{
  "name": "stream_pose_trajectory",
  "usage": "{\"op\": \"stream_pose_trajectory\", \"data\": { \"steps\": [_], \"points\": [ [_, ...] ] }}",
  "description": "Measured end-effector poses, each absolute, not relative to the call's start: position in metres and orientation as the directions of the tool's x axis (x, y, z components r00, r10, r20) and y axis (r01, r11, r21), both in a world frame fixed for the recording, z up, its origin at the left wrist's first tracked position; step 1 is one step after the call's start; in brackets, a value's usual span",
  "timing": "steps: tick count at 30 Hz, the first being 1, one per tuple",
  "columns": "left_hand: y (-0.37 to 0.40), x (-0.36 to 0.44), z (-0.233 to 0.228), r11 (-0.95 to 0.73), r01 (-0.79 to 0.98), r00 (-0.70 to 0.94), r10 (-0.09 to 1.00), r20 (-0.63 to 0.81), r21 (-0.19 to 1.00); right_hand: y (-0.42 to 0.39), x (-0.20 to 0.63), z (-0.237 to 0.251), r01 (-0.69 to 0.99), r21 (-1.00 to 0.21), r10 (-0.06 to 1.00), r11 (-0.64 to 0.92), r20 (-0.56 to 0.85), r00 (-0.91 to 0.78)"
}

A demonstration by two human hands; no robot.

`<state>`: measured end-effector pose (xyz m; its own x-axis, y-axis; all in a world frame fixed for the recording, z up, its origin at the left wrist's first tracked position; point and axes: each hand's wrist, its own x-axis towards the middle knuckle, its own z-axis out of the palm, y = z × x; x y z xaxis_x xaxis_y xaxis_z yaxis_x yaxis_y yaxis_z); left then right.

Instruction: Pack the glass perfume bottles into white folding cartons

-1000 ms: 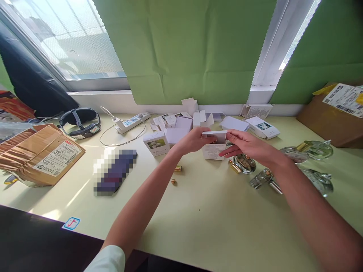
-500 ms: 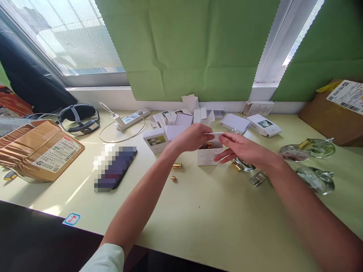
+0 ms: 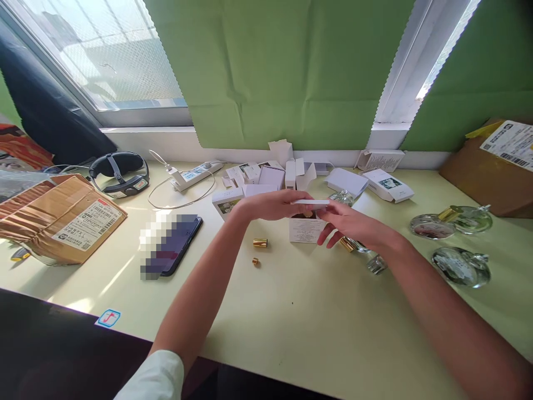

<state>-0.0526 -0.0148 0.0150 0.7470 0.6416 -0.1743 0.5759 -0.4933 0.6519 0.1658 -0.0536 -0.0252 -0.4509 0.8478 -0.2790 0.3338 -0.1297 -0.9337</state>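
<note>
A small white carton (image 3: 307,229) with printed text stands upright in the middle of the pale table (image 3: 300,322). My left hand (image 3: 272,204) pinches the carton's top lid flap (image 3: 313,202) from the left. My right hand (image 3: 352,224) grips the same flap and the carton's right side, fingers spread below. A gold cap shows inside the carton under the flap. Two gold caps (image 3: 260,243) lie just left of the carton. A glass bottle (image 3: 377,263) lies under my right wrist.
More white cartons (image 3: 387,185) cluster at the back by the wall. Round glass bottles (image 3: 460,265) lie at the right. A phone (image 3: 172,244), a taped parcel (image 3: 58,222), a headset (image 3: 119,173) and a power strip (image 3: 195,175) sit at the left. A cardboard box (image 3: 491,178) stands far right.
The lid flap has come down from raised to nearly flat over the carton's opening, with both hands staying on it. The view shifted slightly.
</note>
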Motion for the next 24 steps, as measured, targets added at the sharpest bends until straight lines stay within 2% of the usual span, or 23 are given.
{"op": "stream_pose_trajectory", "data": {
  "steps": [2, 10, 19, 24],
  "points": [
    [-0.013, -0.063, 0.019, -0.481, 0.56, 0.766, 0.61, -0.201, 0.675, -0.055, 0.17, -0.019, 0.335, -0.935, 0.837, -0.118, -0.275, -0.474],
    [-0.013, -0.063, 0.024, -0.502, 0.656, 0.721, 0.637, -0.272, 0.564, -0.061, 0.174, -0.003, 0.43, -0.9, 0.888, 0.072, -0.138, -0.438],
    [-0.016, -0.071, 0.033, -0.514, 0.661, 0.71, 0.664, -0.233, 0.547, -0.059, 0.172, -0.007, 0.534, -0.832, 0.892, 0.152, -0.117, -0.436],
    [-0.015, -0.065, 0.03, -0.53, 0.642, 0.718, 0.669, -0.191, 0.555, -0.061, 0.171, -0.005, 0.533, -0.829, 0.893, 0.168, -0.101, -0.438]
  ]
}}
